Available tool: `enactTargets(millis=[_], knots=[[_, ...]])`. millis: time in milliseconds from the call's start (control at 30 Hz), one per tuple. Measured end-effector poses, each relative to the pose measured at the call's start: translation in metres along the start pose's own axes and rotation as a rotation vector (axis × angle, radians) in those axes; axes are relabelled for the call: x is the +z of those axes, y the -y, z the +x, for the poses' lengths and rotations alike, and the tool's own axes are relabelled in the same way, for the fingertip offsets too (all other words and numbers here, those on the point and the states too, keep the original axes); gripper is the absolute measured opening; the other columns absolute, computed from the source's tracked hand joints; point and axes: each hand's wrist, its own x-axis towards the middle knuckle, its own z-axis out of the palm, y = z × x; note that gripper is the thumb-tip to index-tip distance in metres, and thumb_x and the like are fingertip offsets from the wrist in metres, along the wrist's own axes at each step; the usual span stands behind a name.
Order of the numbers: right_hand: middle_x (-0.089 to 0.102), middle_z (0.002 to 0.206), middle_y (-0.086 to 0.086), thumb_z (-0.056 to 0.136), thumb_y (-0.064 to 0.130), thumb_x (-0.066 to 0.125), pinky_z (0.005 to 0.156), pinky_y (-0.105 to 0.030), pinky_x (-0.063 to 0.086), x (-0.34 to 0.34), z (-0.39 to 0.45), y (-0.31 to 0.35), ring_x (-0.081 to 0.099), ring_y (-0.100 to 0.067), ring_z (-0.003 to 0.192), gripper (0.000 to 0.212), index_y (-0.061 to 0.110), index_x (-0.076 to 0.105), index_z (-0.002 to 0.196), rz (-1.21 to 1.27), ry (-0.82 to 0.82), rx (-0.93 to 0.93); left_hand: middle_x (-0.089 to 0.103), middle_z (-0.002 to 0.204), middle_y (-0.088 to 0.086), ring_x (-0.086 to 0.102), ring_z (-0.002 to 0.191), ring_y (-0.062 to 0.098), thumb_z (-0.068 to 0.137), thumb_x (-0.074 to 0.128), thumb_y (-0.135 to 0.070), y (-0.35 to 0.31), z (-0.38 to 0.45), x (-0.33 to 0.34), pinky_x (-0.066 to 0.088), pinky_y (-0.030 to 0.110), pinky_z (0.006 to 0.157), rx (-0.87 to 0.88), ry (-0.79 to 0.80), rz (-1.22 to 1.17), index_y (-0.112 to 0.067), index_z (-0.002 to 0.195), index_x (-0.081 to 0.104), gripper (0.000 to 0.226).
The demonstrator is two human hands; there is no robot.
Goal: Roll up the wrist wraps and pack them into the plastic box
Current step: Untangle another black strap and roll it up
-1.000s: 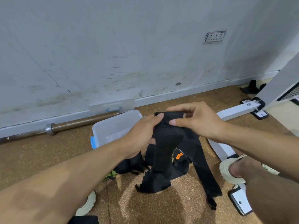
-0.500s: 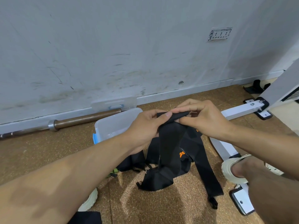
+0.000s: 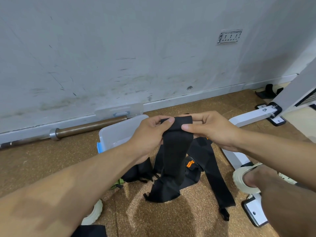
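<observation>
On a speckled brown cork floor by a scuffed grey wall, the left hand and right hand pinch the top end of a long black fabric wrist wrap above the translucent plastic box. Rolling should start tight, edges aligned, tension even.

Both my hands up over the floor: left hand and right hand each pinch the top edge of a black wrist wrap, thumbs on the near face. Wrap hangs straight down, lower end touching the pile of other black wraps on the cork floor. Clear plastic box sits open just behind my left hand, lid leaning on the wall. Barbell lies along the baseboard. White frame on the right.
</observation>
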Motion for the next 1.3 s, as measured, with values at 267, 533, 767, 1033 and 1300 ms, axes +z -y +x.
enactTargets(millis=[267, 533, 767, 1033, 1300], knots=[[0.075, 0.090, -0.026, 0.080, 0.012, 0.084, 0.079, -0.031, 0.063, 0.011, -0.003, -0.004, 0.076, -0.035, 0.082, 0.026, 0.016, 0.080, 0.105, -0.118, -0.246, -0.231, 0.076, 0.115, 0.005, 0.073, 0.106, 0.016, 0.103, 0.050, -0.049, -0.008, -0.006, 0.005, 0.058, 0.034, 0.093, -0.110, 0.112, -0.027, -0.015, 0.123, 0.070, 0.045], [0.073, 0.095, -0.030, 0.076, 0.019, 0.088, 0.089, -0.065, 0.055, 0.012, 0.001, -0.007, 0.064, -0.059, 0.094, 0.025, 0.028, 0.083, 0.098, -0.196, -0.321, -0.396, 0.078, 0.111, 0.005, 0.075, 0.098, 0.013, 0.101, 0.055, -0.045, -0.014, -0.008, 0.005, 0.059, 0.025, 0.073, -0.089, 0.109, -0.014, -0.015, 0.123, 0.070, 0.040], [0.067, 0.108, -0.038, 0.069, 0.032, 0.088, 0.097, -0.063, 0.053, 0.004, 0.001, 0.000, 0.060, -0.060, 0.104, 0.042, 0.027, 0.081, 0.110, -0.142, -0.187, -0.282, 0.073, 0.119, 0.015, 0.073, 0.094, 0.017, 0.098, 0.066, -0.027, -0.014, -0.006, 0.000, 0.057, 0.049, 0.093, -0.016, 0.021, 0.005, -0.013, 0.122, 0.069, 0.028], [0.079, 0.105, -0.010, 0.087, 0.014, 0.075, 0.076, -0.029, 0.061, 0.004, 0.001, 0.001, 0.077, -0.023, 0.096, 0.034, 0.009, 0.070, 0.119, -0.009, -0.089, -0.076, 0.077, 0.105, 0.007, 0.074, 0.095, 0.019, 0.091, 0.072, -0.003, -0.013, -0.005, -0.002, 0.063, 0.038, 0.084, 0.039, 0.039, -0.027, -0.013, 0.122, 0.066, 0.033], [0.076, 0.102, -0.022, 0.084, 0.006, 0.079, 0.074, -0.028, 0.060, 0.004, 0.001, 0.000, 0.076, -0.032, 0.093, 0.028, 0.007, 0.072, 0.111, -0.082, -0.218, -0.241, 0.077, 0.115, 0.003, 0.073, 0.106, 0.017, 0.090, 0.075, -0.020, -0.011, -0.005, -0.002, 0.060, 0.028, 0.086, -0.032, 0.094, -0.025, -0.014, 0.127, 0.065, 0.038]])
